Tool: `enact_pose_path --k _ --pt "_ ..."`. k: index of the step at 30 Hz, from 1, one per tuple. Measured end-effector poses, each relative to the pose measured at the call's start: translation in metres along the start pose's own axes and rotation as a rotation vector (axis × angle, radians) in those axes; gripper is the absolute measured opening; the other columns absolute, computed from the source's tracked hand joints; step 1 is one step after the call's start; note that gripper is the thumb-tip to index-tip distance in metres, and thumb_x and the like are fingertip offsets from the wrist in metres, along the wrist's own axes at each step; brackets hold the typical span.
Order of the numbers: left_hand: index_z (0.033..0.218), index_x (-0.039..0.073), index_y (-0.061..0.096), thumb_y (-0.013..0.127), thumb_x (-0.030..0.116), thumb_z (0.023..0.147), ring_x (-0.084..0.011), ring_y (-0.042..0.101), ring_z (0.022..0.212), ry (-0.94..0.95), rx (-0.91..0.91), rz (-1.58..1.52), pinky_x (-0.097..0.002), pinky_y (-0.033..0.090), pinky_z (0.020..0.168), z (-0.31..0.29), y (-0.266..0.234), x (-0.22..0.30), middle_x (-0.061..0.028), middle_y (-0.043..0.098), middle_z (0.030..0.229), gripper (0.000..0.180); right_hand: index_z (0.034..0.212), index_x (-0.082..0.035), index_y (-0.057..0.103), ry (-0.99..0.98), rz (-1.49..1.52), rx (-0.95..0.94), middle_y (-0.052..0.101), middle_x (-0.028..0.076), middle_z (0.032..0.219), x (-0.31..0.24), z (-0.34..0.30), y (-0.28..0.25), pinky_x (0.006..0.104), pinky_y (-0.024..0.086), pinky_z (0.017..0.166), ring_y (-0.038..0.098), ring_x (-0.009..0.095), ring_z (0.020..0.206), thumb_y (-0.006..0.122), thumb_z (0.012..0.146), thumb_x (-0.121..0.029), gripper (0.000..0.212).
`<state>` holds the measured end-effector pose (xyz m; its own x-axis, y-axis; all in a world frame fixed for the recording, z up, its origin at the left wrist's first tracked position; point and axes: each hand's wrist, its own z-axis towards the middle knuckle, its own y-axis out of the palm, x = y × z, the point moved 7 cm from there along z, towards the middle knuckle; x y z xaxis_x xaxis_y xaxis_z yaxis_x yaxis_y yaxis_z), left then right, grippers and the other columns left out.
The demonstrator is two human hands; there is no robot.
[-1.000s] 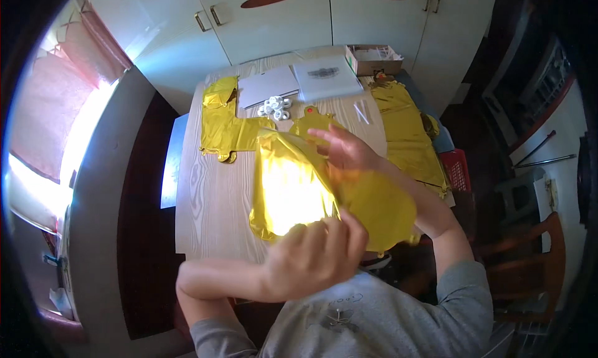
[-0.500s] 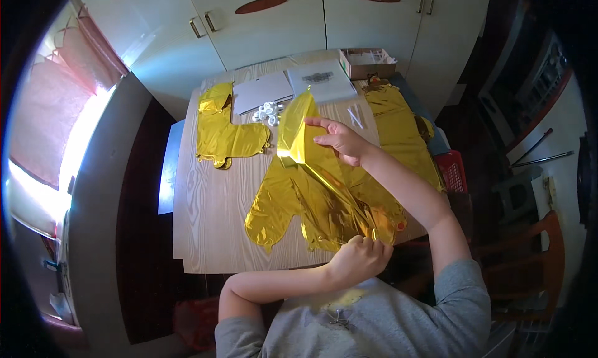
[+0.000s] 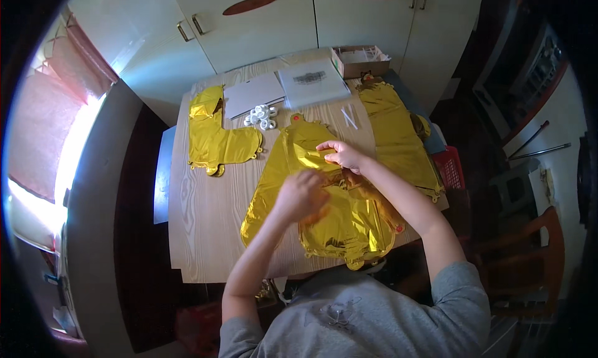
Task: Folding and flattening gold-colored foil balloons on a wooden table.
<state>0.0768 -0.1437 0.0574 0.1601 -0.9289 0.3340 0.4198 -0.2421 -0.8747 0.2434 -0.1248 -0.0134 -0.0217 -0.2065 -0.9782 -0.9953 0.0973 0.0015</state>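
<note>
A flat gold foil balloon (image 3: pixel 283 165) lies spread on the table in front of me, creased and shiny, with small tabs on its rim. Over its middle is my left hand (image 3: pixel 303 193), smeared by motion, so its fingers cannot be made out. My right hand (image 3: pixel 346 157) is just right of it above the foil, index finger and thumb apart and the other fingers curled. No foil shows plainly between them. Part of the balloon is hidden under my hands and right forearm.
Another folded gold foil balloon (image 3: pixel 208 137) lies at the left, and a further one (image 3: pixel 398 131) at the right. Behind are white tape-like rolls (image 3: pixel 261 116), grey sheets (image 3: pixel 252 93), a clear plastic sleeve (image 3: pixel 317 90), white sticks (image 3: pixel 349 117) and an open box (image 3: pixel 361 62).
The raised foil has come down and lies flatter. My left hand has left the near edge and moved up to the balloon's middle. My right hand is slightly lower.
</note>
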Motion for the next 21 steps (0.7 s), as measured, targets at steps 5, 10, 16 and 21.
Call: enact_pose_path --k 5,10,16,21 --pt "0.139 0.015 0.044 0.065 0.053 0.080 -0.0370 0.030 0.138 -0.077 -0.155 0.165 -0.0512 0.027 0.112 0.003 0.015 -0.057 -0.0165 0.037 0.147 0.073 0.129 -0.006 0.051 0.024 -0.073 -0.036 0.059 0.005 0.108 0.002 0.001 0.000 0.0248 0.046 0.074 0.053 0.009 0.086 0.056 0.091 -0.008 0.039" --pt "0.143 0.016 0.041 0.060 0.060 0.080 -0.0365 0.027 0.140 -0.091 -0.200 0.200 -0.0535 0.021 0.114 -0.003 0.024 -0.064 -0.0153 0.036 0.149 0.079 0.137 -0.011 0.043 -0.091 -0.362 0.161 0.063 0.011 0.113 -0.002 -0.009 -0.013 0.0310 0.049 0.079 0.059 0.016 0.095 0.057 0.093 -0.016 0.047" --pt "0.139 0.013 0.045 0.055 0.057 0.084 -0.0351 0.030 0.139 -0.106 -0.143 0.177 -0.0515 0.022 0.114 -0.005 0.020 -0.066 -0.0143 0.039 0.147 0.071 0.139 -0.013 0.040 -0.497 -0.973 0.247 0.065 0.009 0.113 -0.013 -0.044 -0.015 0.0412 0.046 0.092 0.059 0.028 0.104 0.055 0.092 -0.016 0.049" --pt "0.139 0.010 0.046 0.057 0.051 0.087 -0.0354 0.029 0.139 -0.140 -0.129 0.138 -0.0511 0.022 0.114 -0.006 0.022 -0.073 -0.0155 0.041 0.145 0.067 0.135 -0.015 0.047 -0.583 -1.011 0.241 0.065 0.005 0.112 -0.007 -0.051 -0.015 0.0406 0.042 0.097 0.056 0.025 0.111 0.060 0.090 -0.019 0.047"
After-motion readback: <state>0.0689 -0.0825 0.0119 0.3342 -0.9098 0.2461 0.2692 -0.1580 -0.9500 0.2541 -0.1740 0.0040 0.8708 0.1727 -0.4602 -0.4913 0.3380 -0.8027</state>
